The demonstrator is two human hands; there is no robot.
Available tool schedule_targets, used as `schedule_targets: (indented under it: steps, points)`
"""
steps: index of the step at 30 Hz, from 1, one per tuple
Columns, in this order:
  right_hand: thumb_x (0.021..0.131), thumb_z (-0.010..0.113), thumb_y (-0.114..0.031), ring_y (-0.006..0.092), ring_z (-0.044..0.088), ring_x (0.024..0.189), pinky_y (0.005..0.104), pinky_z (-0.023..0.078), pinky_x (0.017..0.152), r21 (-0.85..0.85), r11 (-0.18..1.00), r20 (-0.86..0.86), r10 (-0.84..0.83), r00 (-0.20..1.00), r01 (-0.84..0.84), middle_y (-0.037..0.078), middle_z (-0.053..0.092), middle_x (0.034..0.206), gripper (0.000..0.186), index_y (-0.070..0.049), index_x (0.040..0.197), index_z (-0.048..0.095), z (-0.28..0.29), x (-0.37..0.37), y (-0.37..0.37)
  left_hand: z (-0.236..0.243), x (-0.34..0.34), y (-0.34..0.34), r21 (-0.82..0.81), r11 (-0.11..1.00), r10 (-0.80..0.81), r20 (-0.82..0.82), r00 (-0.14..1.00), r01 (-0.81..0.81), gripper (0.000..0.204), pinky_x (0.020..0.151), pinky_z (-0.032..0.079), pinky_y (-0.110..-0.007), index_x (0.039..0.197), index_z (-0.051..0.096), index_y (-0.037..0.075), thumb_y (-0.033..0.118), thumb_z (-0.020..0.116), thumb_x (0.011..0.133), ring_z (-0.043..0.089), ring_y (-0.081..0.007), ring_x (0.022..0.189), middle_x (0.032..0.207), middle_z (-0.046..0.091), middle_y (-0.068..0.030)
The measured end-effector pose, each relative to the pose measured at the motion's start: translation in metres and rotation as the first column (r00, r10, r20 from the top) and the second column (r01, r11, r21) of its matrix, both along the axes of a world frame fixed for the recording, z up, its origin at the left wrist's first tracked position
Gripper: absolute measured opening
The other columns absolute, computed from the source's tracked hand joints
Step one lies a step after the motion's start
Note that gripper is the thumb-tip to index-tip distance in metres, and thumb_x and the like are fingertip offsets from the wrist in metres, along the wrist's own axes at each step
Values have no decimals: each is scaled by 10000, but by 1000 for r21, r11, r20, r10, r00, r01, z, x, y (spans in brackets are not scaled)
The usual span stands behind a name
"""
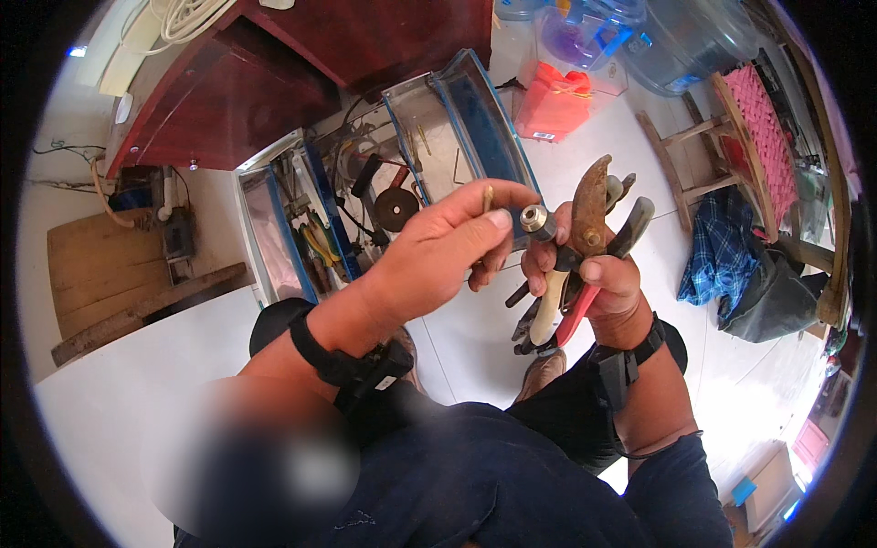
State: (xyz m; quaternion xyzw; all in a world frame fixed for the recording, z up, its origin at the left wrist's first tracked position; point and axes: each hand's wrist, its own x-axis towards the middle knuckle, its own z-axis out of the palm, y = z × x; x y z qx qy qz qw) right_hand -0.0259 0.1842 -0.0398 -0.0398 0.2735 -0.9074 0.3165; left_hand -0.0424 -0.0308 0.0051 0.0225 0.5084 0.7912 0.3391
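1. Toolbox [484, 119]: open, just beyond our L hand [443, 247].
2. Pruning shears [594, 196]: gripped in our R hand [614, 281] w/ other dark-handled tools [632, 228]; best we keep the blade angled away from L fingers.
3. Silver fitting [535, 219]: at R fingertips, hole showing; we should steady it, as the bundle's crowded.
4. Slim brass-coloured piece [489, 196]: pinched btwn L thumb & fingers, near fitting; firm pinch so we don't drop it.

Beyond the right grip [614, 285] are a red plastic bag [553, 102] and a large bluish water jug [694, 41]. To its right lies blue plaid cloth [717, 247] near a wooden frame [744, 155] and pink woven material [767, 123]. Far left, beyond the grip, are a dark-red cabinet [228, 100], coiled white cable [190, 18] and a wooden board [119, 265].
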Motion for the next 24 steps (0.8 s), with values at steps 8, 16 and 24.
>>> schedule_targets:
  steps: [8, 16, 24]
  points:
    - [768, 687, -202, 308, 647, 843, 396, 534, 736, -9, 999, 18, -35, 999, 35, 159, 613, 1011, 494, -36, 1188, 488, -2, -2, -3, -8, 9, 8, -13, 1000, -8, -308, 951, 4, 365, 661, 463, -214, 1304, 437, -10, 134, 509, 976, 542, -76, 737, 1169, 568, -81]
    - [807, 617, -141, 242, 634, 951, 348, 530, 829, 72, 996, 126, -62, 990, 53, 145, 609, 1100, 545, 13, 1297, 437, -2, 4, -10, -4, 9, 1, -354, 930, -112, -535, 838, -102, 343, 697, 467, -218, 1201, 513, 10, 94, 642, 895, 572, -82, 789, 966, 595, -50]
    - [827, 615, -123, 210, 597, 1055, 335, 478, 928, 77, 995, 151, -69, 986, 58, 124, 596, 1161, 537, 13, 1313, 434, -2, 2, -12, -7, 10, 5, -329, 929, -51, -565, 823, -168, 336, 582, 407, -199, 1141, 567, 35, 126, 704, 848, 463, -42, 641, 779, 529, 10]
